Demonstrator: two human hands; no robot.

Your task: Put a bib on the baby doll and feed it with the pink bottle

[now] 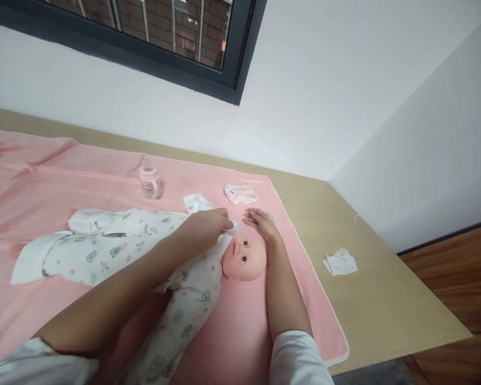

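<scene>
A baby doll (250, 259) lies on its back on a pink blanket (232, 331), its head toward the right. It wears a white patterned outfit (136, 230), with one sleeve (184, 310) stretched toward me. My left hand (210, 227) reaches across the doll's chest and pinches a piece of white cloth at its neck and chin. My right hand (260, 223) rests beside the top of the doll's head, fingers extended and holding nothing. The doll's neck and chest are hidden by the cloth and my left arm.
Behind the doll stand a pink-topped baby bottle (150, 181) and a small clear plastic packet (241, 193). A crumpled white tissue (340, 262) lies on the wooden tabletop (369, 305) at the right. A wall and a dark-framed window (224, 80) bound the far side.
</scene>
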